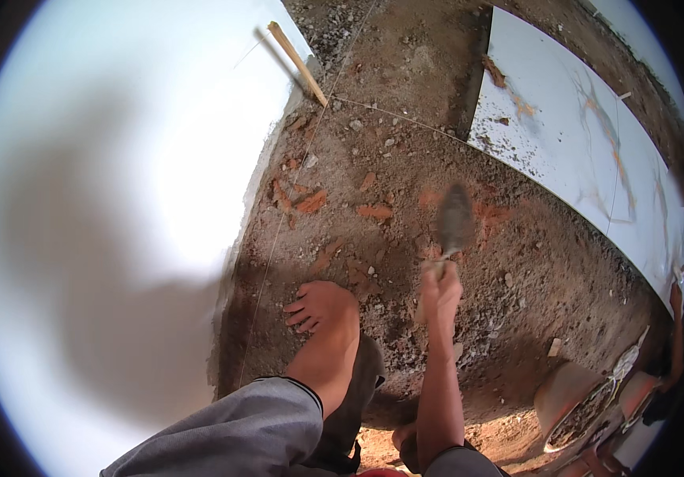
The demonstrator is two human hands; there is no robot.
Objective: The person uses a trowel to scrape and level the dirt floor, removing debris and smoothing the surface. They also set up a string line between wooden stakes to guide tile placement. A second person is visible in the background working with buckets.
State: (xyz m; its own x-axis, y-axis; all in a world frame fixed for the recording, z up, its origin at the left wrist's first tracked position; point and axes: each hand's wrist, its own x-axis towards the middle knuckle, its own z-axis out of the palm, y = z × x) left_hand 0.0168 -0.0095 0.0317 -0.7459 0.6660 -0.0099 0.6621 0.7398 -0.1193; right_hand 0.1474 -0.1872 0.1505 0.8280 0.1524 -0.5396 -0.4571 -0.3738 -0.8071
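My right hand [440, 291] reaches forward from the lower edge and grips the handle of a small pointed trowel [454, 222]. The blade is blurred and points away from me over rough brown soil [405, 135] strewn with red brick bits [374, 211] and pebbles. My bare foot [322, 308] stands on the soil just left of the hand, with a grey trouser leg [239, 433] behind it. My left hand does not show.
A big bright white tile [119, 159] fills the left, with a wooden stick [298, 52] at its far corner. White marbled tiles [580, 135] lie at right. Thin strings [390, 114] cross the soil. Round pans [568, 397] and another person's arm [678, 318] sit at lower right.
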